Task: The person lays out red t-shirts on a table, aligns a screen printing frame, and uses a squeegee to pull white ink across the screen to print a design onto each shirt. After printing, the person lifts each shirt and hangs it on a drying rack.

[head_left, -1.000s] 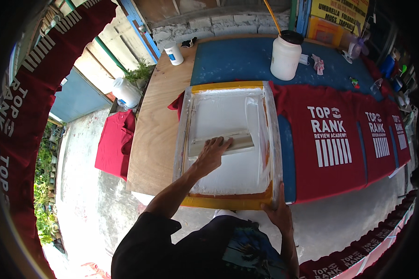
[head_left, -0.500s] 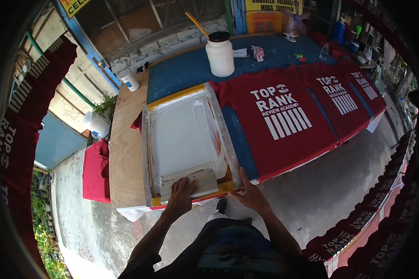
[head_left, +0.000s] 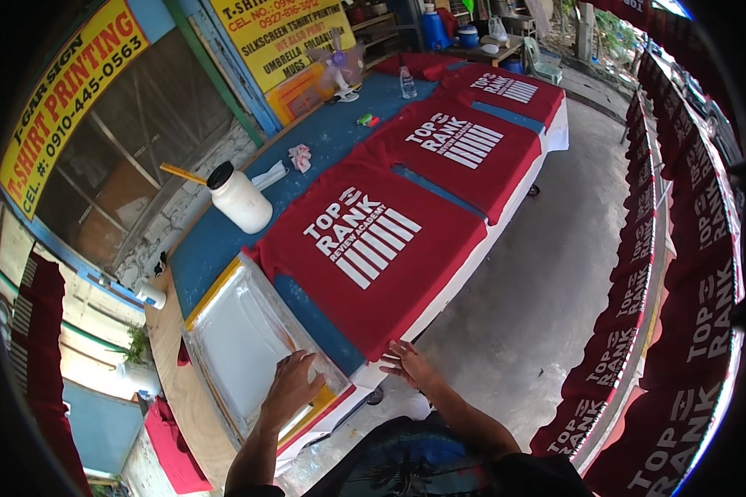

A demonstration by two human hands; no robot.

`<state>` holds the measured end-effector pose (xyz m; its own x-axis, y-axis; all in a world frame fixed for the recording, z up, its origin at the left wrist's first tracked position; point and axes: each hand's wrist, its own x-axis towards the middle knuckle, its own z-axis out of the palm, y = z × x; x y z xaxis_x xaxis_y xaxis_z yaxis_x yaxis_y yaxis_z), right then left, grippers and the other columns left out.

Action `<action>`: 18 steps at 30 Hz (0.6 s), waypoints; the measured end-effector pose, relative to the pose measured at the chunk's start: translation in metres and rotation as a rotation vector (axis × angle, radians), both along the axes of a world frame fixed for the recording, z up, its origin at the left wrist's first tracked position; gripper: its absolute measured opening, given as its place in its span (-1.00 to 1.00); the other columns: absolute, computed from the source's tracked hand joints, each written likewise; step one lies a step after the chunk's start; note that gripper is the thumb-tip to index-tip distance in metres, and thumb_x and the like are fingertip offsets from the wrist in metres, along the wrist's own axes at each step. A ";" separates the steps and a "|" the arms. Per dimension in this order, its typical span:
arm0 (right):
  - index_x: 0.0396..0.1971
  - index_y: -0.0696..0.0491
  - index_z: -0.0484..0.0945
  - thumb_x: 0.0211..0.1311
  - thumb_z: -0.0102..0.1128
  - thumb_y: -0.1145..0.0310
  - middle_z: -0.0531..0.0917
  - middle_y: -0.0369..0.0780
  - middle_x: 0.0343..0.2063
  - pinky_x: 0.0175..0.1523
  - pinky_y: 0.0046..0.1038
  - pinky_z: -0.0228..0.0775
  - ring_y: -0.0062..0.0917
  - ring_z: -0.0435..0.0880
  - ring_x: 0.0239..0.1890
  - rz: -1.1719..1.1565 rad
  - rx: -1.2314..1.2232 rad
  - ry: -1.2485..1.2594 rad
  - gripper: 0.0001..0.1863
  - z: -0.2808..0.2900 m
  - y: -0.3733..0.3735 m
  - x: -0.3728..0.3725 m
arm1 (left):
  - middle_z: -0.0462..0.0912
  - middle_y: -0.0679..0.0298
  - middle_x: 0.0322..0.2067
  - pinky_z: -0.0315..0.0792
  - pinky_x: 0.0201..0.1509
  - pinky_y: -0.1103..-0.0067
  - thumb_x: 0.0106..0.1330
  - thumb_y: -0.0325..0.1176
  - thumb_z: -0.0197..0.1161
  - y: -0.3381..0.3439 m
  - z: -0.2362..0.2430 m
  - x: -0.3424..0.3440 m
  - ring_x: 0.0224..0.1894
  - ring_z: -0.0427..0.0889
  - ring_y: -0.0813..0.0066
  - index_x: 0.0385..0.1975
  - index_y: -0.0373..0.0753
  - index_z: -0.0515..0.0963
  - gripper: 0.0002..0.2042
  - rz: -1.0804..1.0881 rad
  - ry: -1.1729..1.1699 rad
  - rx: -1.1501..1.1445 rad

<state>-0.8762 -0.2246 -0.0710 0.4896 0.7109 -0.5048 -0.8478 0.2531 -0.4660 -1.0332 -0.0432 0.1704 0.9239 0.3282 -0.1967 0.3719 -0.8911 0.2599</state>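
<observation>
My left hand [head_left: 290, 388] is over the near end of the silkscreen frame [head_left: 197, 331], its fingers loosely bent and the thumb apart, with no grip showing. White ink covers much of the mesh inside that frame. The squeegee does not show clearly, so I cannot tell whether my hand and forearm hide it. Fingers apart, my right hand [head_left: 412, 366] is at the near bottom corner of the closest red T-shirt [head_left: 423, 273], holding nothing. Whether its fingertips touch the hem I cannot tell. White print shows on this shirt's front.
Two more printed red shirts [head_left: 506, 178] lie farther along the blue table [head_left: 192, 269]. A white jar [head_left: 242, 203] with a black rim and a yellow stick stands behind the screen. Red shirts [head_left: 630, 298] hang along the right. A crumpled cloth [head_left: 300, 157] lies beyond the jar.
The view has turned to the right, so the screen and jar appear farther left. My left hand has come off the squeegee. My right hand has moved from the screen's corner to the shirt's hem.
</observation>
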 end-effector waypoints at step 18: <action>0.42 -0.02 0.51 0.49 0.43 0.15 0.66 -0.42 0.25 0.17 -0.46 0.64 -0.65 0.59 0.26 0.303 0.105 -0.073 -0.41 -0.028 -0.036 0.172 | 0.38 -0.12 0.45 0.29 0.56 0.11 0.32 -0.07 0.50 -0.062 -0.121 0.626 0.57 0.26 -0.12 0.40 -0.37 0.45 -0.27 -0.747 0.008 0.030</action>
<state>-0.7037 -0.2606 -0.0993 0.2799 0.8763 -0.3922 -0.8575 0.0445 -0.5125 -0.4070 -0.1054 0.0494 0.9015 -0.3810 -0.2055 -0.3334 -0.9139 0.2315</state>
